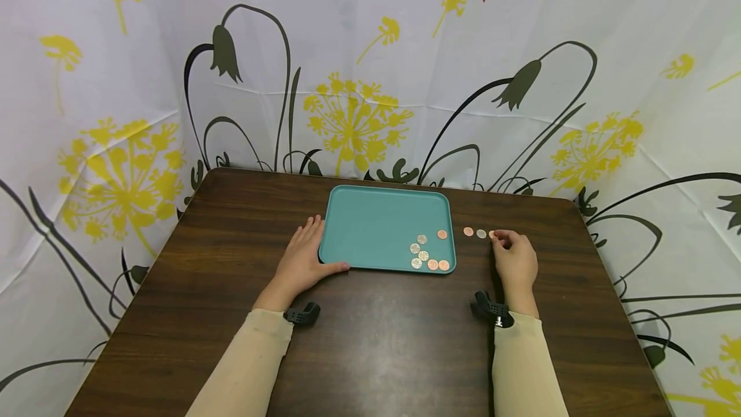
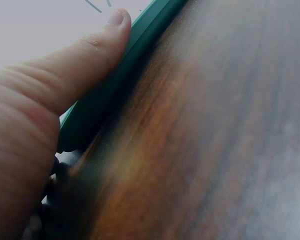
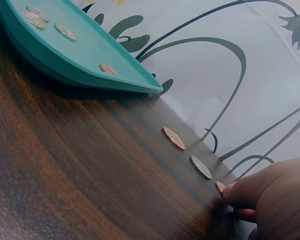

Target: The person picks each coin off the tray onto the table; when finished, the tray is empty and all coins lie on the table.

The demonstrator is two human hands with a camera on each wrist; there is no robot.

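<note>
A teal tray (image 1: 382, 224) lies on the table, with several silver coins (image 1: 422, 239) and 3 copper coins (image 1: 442, 235) toward its right side. My left hand (image 1: 302, 261) rests at the tray's left front corner, fingers straight along its side and the thumb (image 2: 102, 45) lying on the front rim. To the right of the tray, a copper coin (image 3: 174, 138) and a silver coin (image 3: 200, 167) lie in a row on the wood. At the row's right end, my right hand (image 1: 515, 264) pinches another copper coin (image 3: 219, 187) at the tabletop; the fingers partly cover it.
The dark wooden table (image 1: 370, 340) ends at the back against a white curtain (image 1: 359, 37) with a yellow and green flower print. Dark bands with small devices sit on both wrists, like the right wristband (image 1: 491, 306).
</note>
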